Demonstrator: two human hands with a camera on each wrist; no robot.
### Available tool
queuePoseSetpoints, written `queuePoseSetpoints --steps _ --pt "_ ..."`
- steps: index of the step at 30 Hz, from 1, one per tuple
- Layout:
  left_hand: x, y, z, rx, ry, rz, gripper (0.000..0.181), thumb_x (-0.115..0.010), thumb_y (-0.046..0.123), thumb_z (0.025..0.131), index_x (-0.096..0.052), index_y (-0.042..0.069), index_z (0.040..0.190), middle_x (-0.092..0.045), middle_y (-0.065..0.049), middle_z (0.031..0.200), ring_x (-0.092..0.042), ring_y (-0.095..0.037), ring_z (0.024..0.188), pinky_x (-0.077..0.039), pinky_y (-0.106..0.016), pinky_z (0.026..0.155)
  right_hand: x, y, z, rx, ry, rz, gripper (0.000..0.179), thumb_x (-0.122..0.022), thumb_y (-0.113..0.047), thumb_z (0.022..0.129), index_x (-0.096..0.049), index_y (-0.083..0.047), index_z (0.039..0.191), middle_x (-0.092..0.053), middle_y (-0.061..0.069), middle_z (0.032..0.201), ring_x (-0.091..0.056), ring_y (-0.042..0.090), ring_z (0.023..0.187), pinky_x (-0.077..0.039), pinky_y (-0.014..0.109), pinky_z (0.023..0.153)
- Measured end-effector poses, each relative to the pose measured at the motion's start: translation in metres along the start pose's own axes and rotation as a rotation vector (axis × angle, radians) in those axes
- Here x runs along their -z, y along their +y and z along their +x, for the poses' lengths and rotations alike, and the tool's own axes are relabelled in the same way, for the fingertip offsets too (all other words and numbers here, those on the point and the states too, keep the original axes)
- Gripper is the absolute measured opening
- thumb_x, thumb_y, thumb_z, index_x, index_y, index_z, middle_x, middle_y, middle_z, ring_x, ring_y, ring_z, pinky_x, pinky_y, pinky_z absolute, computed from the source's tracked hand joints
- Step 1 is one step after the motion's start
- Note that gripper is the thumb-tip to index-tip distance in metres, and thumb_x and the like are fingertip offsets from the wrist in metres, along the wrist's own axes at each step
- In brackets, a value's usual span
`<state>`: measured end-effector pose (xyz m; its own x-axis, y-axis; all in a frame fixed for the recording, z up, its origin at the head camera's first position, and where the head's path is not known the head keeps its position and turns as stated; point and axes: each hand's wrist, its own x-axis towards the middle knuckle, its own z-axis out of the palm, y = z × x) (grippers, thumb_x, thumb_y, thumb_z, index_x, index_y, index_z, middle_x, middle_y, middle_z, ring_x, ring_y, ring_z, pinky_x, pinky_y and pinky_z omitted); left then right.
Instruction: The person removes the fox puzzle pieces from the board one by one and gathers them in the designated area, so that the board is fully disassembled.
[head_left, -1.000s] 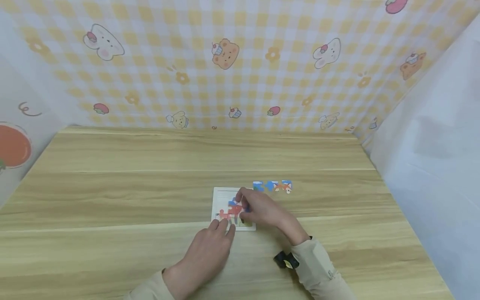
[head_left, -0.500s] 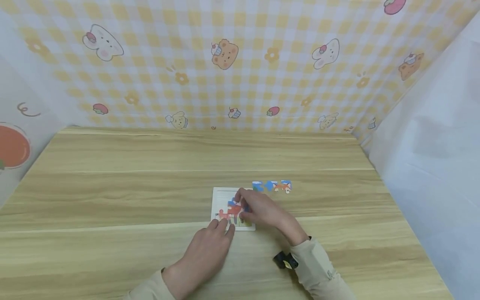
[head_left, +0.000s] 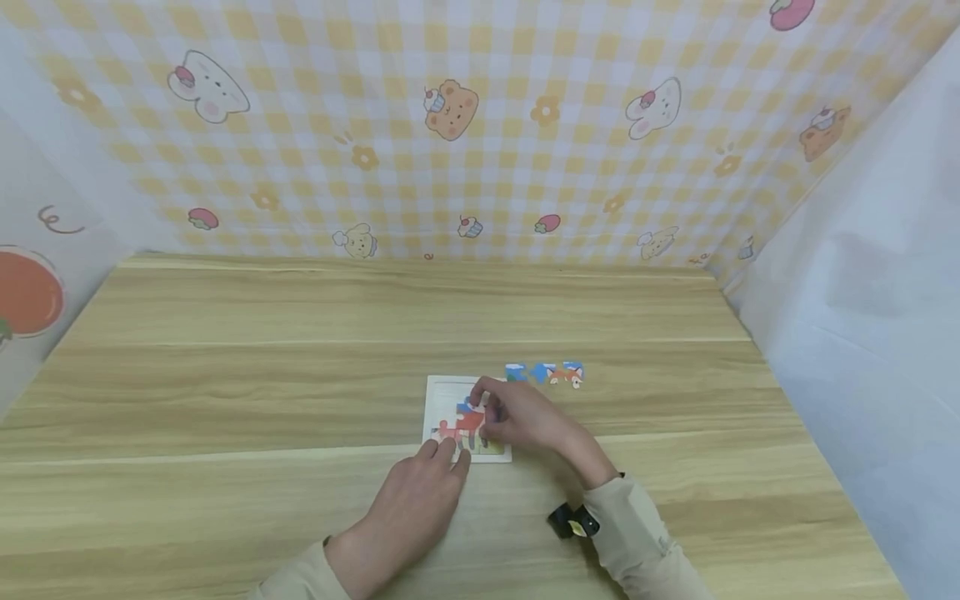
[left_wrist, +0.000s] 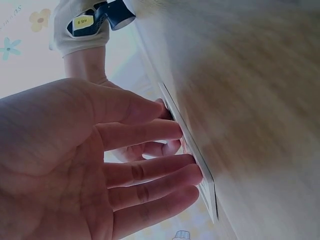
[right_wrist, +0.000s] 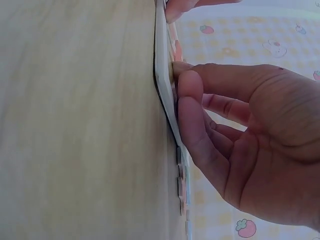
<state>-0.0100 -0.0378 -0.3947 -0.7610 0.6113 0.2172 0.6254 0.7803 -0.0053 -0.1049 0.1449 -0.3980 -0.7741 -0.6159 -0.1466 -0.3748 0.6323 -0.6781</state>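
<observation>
A white-framed jigsaw tray (head_left: 439,390) lies on the table, partly filled with pieces in red, blue and green. My left hand (head_left: 415,504) rests its nearly straight fingertips (left_wrist: 192,172) on the tray's near edge and lower left pieces. Over the tray's right side, my right hand (head_left: 525,417) pinches a puzzle piece between thumb and curled fingers, down among the placed pieces; the fingers hide most of it. In the right wrist view the right hand (right_wrist: 240,130) sits right at the tray's rim (right_wrist: 162,75). Bare tray floor shows at upper left.
Beyond the tray's upper right corner lie loose puzzle pieces, a blue one (head_left: 516,371) and others with a fox face (head_left: 573,373). A black wrist camera (head_left: 573,521) is strapped at the right sleeve. A checked yellow cloth (head_left: 480,167) hangs behind the wooden table (head_left: 262,350).
Both hands stay in almost the same place. The right fingers shift very slightly at the piece; the tray and loose pieces stay put.
</observation>
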Motion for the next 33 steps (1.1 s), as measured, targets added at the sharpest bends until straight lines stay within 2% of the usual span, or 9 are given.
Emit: queuePoseSetpoints --steps 4,9,13,24,33 --pt "0.0 0.0 -0.001 -0.007 0.008 0.009 0.028 -0.067 0.005 0.072 -0.067 0.002 0.099 -0.051 -0.008 0.083 -0.046 -0.018 0.067 -0.033 -0.022 0.04 0.0 -0.004 0.0 0.012 0.003 -0.037 0.028 -0.067 -0.006 0.08 -0.055 -0.008 0.105 -0.054 -0.006 0.069 -0.05 0.007 0.059 -0.044 0.024 0.057" --pt "0.0 -0.001 0.0 -0.021 0.03 0.02 0.027 -0.067 0.005 0.071 -0.067 0.002 0.098 -0.05 -0.008 0.083 -0.045 -0.018 0.066 -0.031 -0.022 0.039 -0.001 -0.011 0.001 -0.023 0.005 -0.1 0.03 -0.064 -0.005 0.08 -0.054 -0.006 0.109 -0.052 -0.005 0.07 -0.048 0.009 0.058 -0.043 0.023 0.053" --pt "0.0 0.0 0.0 -0.022 0.027 0.013 0.026 -0.067 0.005 0.072 -0.067 0.002 0.098 -0.051 -0.008 0.082 -0.045 -0.018 0.065 -0.031 -0.022 0.039 -0.003 -0.011 0.001 -0.045 0.005 -0.111 0.031 -0.064 -0.003 0.08 -0.053 -0.005 0.109 -0.051 -0.004 0.072 -0.047 0.01 0.059 -0.042 0.023 0.053" --pt "0.001 0.001 0.0 -0.015 0.012 0.009 0.027 -0.067 0.005 0.073 -0.068 0.002 0.099 -0.052 -0.008 0.084 -0.046 -0.018 0.066 -0.032 -0.022 0.04 -0.004 -0.009 0.0 -0.034 0.011 -0.072 0.03 -0.063 -0.002 0.08 -0.05 -0.007 0.108 -0.051 -0.001 0.073 -0.046 0.011 0.059 -0.04 0.024 0.052" --pt "0.0 0.001 -0.001 -0.017 0.029 0.014 0.027 -0.067 0.006 0.072 -0.068 0.003 0.099 -0.052 -0.008 0.083 -0.046 -0.018 0.066 -0.032 -0.022 0.039 -0.005 -0.004 0.0 0.021 0.034 -0.049 0.027 -0.062 0.0 0.08 -0.051 -0.006 0.104 -0.05 -0.001 0.074 -0.047 0.011 0.061 -0.042 0.024 0.055"
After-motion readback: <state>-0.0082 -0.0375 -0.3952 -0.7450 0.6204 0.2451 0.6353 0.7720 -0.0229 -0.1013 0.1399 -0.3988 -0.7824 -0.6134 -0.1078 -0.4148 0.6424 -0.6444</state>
